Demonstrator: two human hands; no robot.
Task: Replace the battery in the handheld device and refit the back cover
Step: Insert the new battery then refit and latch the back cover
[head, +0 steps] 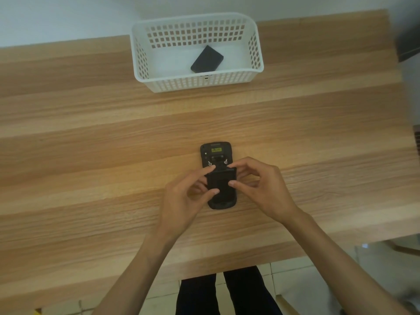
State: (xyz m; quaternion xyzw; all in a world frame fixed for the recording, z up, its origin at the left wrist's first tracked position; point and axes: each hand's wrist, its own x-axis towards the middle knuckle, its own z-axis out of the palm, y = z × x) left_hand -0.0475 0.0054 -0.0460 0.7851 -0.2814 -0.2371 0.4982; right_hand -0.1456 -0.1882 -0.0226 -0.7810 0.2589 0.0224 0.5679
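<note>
A black handheld device (215,153) lies face down on the wooden table, with a yellow label and two small metal latches near its top end. Over its lower half sits a black rectangular piece (220,181), either the back cover or a battery; I cannot tell which. My left hand (184,201) pinches that piece from the left with thumb and forefinger. My right hand (261,189) grips it from the right, forefinger at its upper corner. A second black battery (206,59) lies inside the white basket (197,81).
The white perforated basket stands at the far side of the table, near the wall. The table's near edge (227,268) is close to my legs. A dark object (409,45) sits at the far right edge of view.
</note>
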